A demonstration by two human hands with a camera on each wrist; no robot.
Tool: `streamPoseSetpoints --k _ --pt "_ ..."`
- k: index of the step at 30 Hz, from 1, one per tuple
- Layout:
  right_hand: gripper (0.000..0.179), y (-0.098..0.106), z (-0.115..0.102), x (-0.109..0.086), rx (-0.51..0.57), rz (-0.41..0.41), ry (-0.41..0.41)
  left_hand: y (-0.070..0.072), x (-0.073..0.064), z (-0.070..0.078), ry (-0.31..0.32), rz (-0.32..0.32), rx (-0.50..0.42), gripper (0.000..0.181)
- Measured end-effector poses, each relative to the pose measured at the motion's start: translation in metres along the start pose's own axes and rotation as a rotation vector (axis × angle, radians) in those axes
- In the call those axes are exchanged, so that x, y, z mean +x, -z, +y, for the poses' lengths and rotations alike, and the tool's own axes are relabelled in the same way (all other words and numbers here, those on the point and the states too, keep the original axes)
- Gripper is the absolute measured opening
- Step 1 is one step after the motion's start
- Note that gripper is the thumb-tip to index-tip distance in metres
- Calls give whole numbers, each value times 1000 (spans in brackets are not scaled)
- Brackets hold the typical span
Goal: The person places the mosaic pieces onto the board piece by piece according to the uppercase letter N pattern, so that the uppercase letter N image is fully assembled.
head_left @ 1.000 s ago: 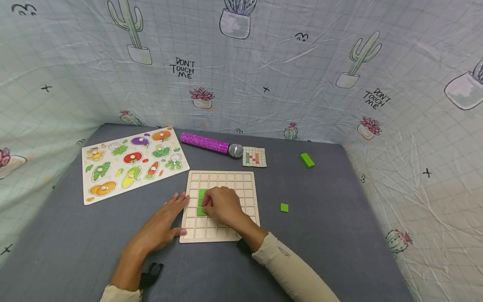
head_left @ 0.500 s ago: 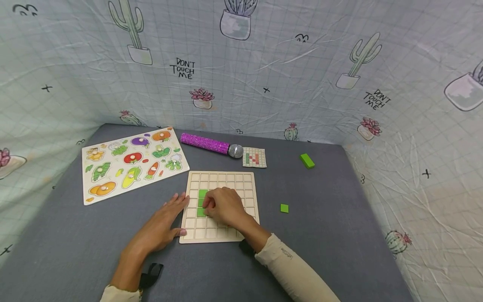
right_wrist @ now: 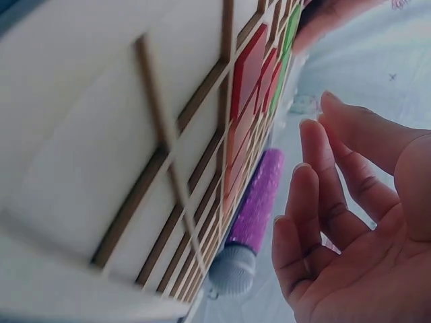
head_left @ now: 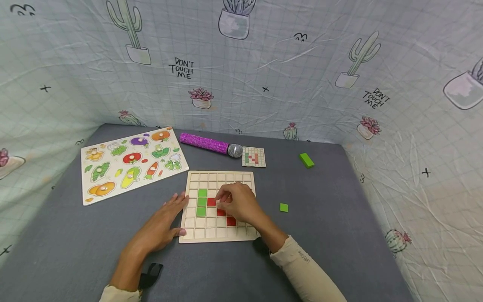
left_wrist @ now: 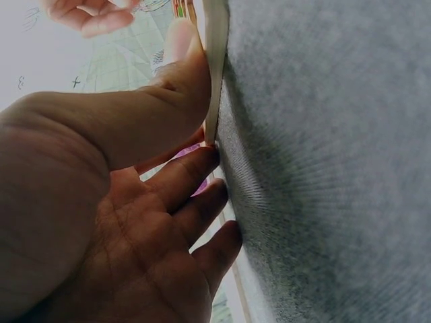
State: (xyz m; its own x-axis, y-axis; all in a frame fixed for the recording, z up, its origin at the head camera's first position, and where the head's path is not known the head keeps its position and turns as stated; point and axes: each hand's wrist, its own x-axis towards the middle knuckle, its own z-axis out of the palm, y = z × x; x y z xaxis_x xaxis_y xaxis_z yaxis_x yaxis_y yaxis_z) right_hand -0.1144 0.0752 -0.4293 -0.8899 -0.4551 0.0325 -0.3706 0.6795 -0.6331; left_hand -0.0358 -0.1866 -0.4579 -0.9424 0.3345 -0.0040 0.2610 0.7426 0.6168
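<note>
A wooden grid board (head_left: 200, 234) lies flat on the table. Three green tiles (head_left: 202, 202) form a column in its cells, and red tiles (head_left: 231, 221) run diagonally to their right, partly covered by my right hand (head_left: 239, 203). That hand hovers over the board with fingers loosely bent; in the right wrist view the fingertips (right_wrist: 310, 124) are off the surface with nothing visible between them. My left hand (head_left: 162, 224) rests at the board's left edge. Seen from the left wrist, its thumb (left_wrist: 178, 60) lies on the rim and its extended fingers touch the side.
A small pattern card (head_left: 254, 157) lies behind the board, beside a purple glitter microphone (head_left: 207, 143). A vegetable puzzle board (head_left: 132, 167) sits at the back left. To the right are a loose green tile (head_left: 284, 207) and a green block (head_left: 307, 160).
My right hand has shifted right and slightly up from beside the green tiles, uncovering the green column and several red tiles. The left hand stays at the board's edge.
</note>
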Motion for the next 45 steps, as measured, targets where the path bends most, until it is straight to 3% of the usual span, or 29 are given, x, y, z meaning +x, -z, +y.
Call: streamPoseSetpoints --k 18,45 --pt "11 26 39 -22 114 64 -70 1 0 0 3 -8 4 92" --pt "20 61 90 -66 62 129 -132 2 -1 1 6 -15 11 91"
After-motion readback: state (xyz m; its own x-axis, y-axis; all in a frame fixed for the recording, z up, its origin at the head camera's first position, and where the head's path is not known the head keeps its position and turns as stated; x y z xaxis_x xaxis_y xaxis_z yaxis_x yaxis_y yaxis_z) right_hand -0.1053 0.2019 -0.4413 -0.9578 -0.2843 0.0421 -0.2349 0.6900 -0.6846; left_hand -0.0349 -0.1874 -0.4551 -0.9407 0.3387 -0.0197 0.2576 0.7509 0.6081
